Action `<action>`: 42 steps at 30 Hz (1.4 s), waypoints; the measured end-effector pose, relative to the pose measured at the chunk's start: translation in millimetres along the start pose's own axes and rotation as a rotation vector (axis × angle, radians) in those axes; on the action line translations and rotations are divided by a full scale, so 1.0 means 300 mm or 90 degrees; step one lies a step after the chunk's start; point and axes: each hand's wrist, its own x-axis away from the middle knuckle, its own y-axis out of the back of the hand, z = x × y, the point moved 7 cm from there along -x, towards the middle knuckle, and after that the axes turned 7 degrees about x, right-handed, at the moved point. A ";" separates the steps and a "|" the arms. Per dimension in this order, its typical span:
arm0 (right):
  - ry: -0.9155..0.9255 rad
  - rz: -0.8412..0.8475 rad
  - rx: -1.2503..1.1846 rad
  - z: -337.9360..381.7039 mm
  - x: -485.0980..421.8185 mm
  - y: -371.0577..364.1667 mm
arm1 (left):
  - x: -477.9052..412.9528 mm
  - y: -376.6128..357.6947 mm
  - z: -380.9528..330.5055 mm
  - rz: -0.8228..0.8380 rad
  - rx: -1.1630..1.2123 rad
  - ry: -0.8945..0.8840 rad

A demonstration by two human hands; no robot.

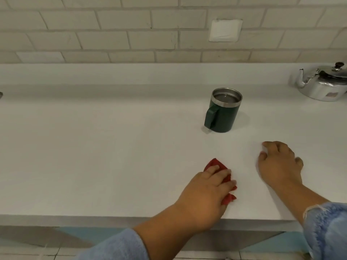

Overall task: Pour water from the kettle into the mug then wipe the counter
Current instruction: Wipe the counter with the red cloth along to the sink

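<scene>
We judge pouring done: mug [224, 111] holds water, kettle [324, 84] stands far right. Our left hand [208, 190] presses the red cloth [277, 167] flat; right hand [279, 164] rests, fingers loosely spread, wiping underway

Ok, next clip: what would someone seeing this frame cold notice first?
Probably the crumpled red cloth, the only bright colour on the pale grey counter, pressed flat under the left hand near the front edge. Next, the dark green steel-rimmed mug standing upright mid-counter with liquid inside, and the shiny metal kettle at the far right by the tiled wall. The right hand rests empty beside the cloth.
</scene>
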 end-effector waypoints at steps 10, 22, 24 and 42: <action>0.014 -0.016 -0.027 -0.001 0.004 0.012 | 0.250 0.264 0.420 -0.172 -0.035 0.188; 0.022 -0.087 -0.070 0.003 0.014 0.055 | 0.161 0.399 0.449 -0.291 0.179 0.298; 0.093 -0.179 -0.145 0.059 0.045 0.111 | 0.073 0.363 0.373 -0.264 0.200 0.265; 0.366 0.145 -0.099 0.683 0.176 -0.028 | 0.239 0.417 0.678 -0.291 0.257 0.516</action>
